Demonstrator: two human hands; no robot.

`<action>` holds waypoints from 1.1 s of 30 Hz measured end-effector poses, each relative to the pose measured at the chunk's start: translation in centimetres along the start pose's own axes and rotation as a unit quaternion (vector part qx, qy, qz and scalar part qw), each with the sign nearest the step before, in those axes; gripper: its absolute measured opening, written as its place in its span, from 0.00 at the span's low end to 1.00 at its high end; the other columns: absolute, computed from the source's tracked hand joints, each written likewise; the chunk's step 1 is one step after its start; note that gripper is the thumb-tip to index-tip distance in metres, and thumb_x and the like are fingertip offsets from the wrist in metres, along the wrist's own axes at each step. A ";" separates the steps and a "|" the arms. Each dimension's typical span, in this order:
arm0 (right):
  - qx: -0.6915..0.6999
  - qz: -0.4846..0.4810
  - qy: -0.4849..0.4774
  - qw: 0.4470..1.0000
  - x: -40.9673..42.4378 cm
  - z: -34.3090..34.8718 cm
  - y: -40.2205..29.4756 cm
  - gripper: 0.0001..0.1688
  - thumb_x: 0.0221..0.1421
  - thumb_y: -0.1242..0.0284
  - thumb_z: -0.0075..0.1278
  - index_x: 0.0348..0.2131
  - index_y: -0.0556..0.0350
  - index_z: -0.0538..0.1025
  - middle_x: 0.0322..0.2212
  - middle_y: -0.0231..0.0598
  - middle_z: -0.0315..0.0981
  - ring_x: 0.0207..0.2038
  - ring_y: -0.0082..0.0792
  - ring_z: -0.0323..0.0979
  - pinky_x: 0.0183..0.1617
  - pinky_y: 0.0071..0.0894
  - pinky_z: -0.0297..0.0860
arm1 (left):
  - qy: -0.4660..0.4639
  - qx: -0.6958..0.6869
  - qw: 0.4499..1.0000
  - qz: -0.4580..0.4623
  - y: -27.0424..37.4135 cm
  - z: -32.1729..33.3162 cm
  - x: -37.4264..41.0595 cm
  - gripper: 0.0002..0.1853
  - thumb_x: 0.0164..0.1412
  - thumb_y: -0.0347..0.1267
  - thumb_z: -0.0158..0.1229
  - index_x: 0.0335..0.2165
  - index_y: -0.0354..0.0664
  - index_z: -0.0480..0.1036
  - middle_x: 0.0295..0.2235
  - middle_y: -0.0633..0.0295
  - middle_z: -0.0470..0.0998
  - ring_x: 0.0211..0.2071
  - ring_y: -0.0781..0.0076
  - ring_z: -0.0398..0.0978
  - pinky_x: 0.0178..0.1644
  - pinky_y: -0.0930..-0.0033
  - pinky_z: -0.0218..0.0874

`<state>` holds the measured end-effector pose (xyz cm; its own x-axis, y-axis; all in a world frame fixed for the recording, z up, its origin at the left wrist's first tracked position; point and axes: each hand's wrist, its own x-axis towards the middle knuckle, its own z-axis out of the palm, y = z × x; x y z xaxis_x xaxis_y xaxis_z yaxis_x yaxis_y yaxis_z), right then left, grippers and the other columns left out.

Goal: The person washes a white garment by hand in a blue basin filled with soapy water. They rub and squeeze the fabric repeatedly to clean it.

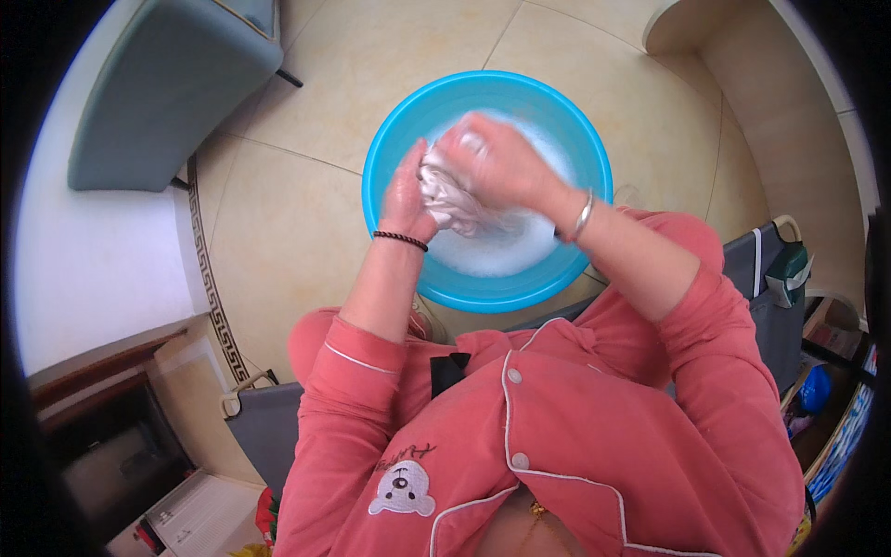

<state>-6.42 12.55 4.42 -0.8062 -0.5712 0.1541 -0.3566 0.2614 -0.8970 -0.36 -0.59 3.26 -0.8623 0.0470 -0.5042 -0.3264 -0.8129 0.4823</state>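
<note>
A round blue plastic basin [487, 299] stands on the floor in front of me, with white suds [498, 257] on the water inside. Above the suds, a wet, bunched white cloth [449, 195] is held between both hands. My left hand [409, 191] grips it from the left, a dark beaded bracelet at the wrist. Over its upper right side, my right hand [491, 157] is closed on the cloth and blurred; a silver bangle [586, 216] circles that wrist. Fingers partly hide the cloth.
A grey-blue upholstered chair [181, 97] stands at upper left on the tiled floor [292, 202]. Beneath me is a grey fabric seat [268, 425] with a green tissue pack [788, 271] at its right side. A curved beige furniture panel [752, 104] rises at right.
</note>
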 end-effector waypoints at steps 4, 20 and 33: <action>-0.212 -0.216 0.059 0.951 -3.8 2.6 -3.6 0.17 0.51 0.61 0.47 0.35 0.55 0.72 0.28 0.45 0.71 0.32 0.45 0.68 0.34 0.38 0.67 | 0.031 -0.030 0.999 0.000 -0.7 -1.4 0.0 0.19 0.61 0.41 0.40 0.45 0.40 0.64 0.41 0.59 0.70 0.42 0.63 0.70 0.47 0.60 0.62; -0.265 -0.066 0.009 0.962 -1.2 0.8 -1.1 0.15 0.53 0.65 0.44 0.37 0.55 0.72 0.29 0.42 0.71 0.35 0.41 0.70 0.34 0.38 0.68 | -0.120 -0.031 0.992 -0.025 -2.0 0.0 -0.3 0.20 0.63 0.39 0.35 0.47 0.38 0.63 0.42 0.57 0.71 0.42 0.61 0.71 0.48 0.59 0.61; 0.011 0.043 -0.140 0.989 1.1 -1.2 2.1 0.28 0.44 0.60 0.54 0.41 0.59 0.71 0.38 0.46 0.70 0.41 0.37 0.69 0.43 0.33 0.65 | -0.071 0.136 0.988 -0.011 0.3 -0.8 -0.6 0.21 0.59 0.40 0.49 0.47 0.40 0.62 0.41 0.61 0.70 0.41 0.68 0.71 0.43 0.67 0.65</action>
<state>-8.62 13.35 3.20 -0.6693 -0.7419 -0.0411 -0.2793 0.3025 -0.9113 0.35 -1.34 3.10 -0.8934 0.1594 -0.4200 -0.4204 -0.6263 0.6566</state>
